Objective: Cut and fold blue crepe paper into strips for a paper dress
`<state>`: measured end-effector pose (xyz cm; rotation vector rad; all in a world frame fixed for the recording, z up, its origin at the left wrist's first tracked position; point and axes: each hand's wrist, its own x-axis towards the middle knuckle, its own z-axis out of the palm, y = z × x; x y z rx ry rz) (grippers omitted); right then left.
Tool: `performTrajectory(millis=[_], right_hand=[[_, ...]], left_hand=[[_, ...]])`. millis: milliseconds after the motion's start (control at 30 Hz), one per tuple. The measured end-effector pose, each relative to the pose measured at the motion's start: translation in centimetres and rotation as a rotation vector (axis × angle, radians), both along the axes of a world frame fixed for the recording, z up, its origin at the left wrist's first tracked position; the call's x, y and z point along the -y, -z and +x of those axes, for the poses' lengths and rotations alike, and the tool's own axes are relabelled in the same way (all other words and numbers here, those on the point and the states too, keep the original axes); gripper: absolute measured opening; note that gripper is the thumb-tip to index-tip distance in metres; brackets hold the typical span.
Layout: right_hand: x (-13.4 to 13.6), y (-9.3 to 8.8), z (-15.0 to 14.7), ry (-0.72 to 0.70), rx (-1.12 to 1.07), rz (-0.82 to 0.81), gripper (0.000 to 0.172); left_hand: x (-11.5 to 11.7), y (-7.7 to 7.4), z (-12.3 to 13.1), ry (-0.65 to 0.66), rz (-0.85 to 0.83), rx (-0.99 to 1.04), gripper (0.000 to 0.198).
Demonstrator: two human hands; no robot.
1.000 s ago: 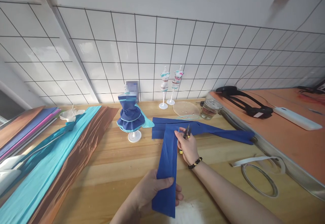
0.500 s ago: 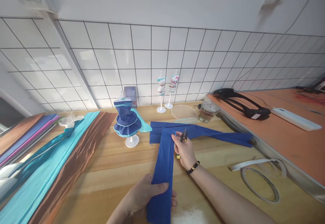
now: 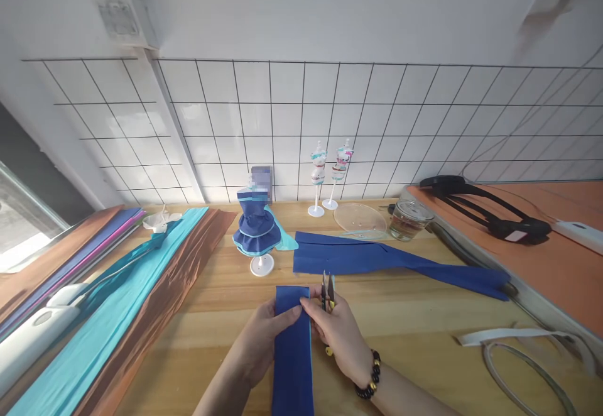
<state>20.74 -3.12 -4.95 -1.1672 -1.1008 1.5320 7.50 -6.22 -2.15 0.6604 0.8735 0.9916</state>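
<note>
A cut strip of dark blue crepe paper (image 3: 293, 353) lies lengthwise on the wooden table (image 3: 414, 315) in front of me. My left hand (image 3: 264, 337) pinches its upper left part between thumb and fingers. My right hand (image 3: 342, 334) touches the strip's upper right edge and grips small scissors (image 3: 326, 290), blades pointing up and closed. A longer dark blue crepe paper piece (image 3: 377, 260) lies crosswise behind them. A small mannequin in a blue dress (image 3: 257, 230) stands just left of it.
Crepe paper sheets in teal (image 3: 108, 315), brown (image 3: 164, 284) and purple lie at the left, with a white device (image 3: 32, 334). Two small bare mannequins (image 3: 327, 174), a clear plate (image 3: 358, 218) and a glass jar (image 3: 409, 219) stand by the tiled wall. An orange mat (image 3: 541, 259) with a black headset (image 3: 485, 205) is right; tape rings (image 3: 522, 366) lie near it.
The strip is now apart from the long blue piece and nearer to me. My left hand moved up to the strip's top. My right hand with the scissors came back toward me.
</note>
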Motion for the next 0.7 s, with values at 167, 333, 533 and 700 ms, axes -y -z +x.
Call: performTrajectory(millis=[167, 333, 533, 700], right_hand=[[-0.1, -0.1, 0.5, -0.096, 0.124, 0.087, 0.033], [-1.0, -0.5, 1.8, -0.254, 0.271, 0.224, 0.034], [-2.3, -2.2, 3.9, -0.376, 0.530, 0.488, 0.030], [-3.0, -2.5, 4.6, -0.406, 0.736, 0.665, 0.030]], left_hand=[[0.1, 0.1, 0.1, -0.028, 0.030, -0.015, 0.031], [-0.2, 0.4, -0.2, -0.089, 0.002, -0.056, 0.030], [-0.4, 0.4, -0.3, -0.194, -0.144, -0.086, 0.021], [-0.4, 0.6, -0.5, -0.207, -0.156, -0.075, 0.022]])
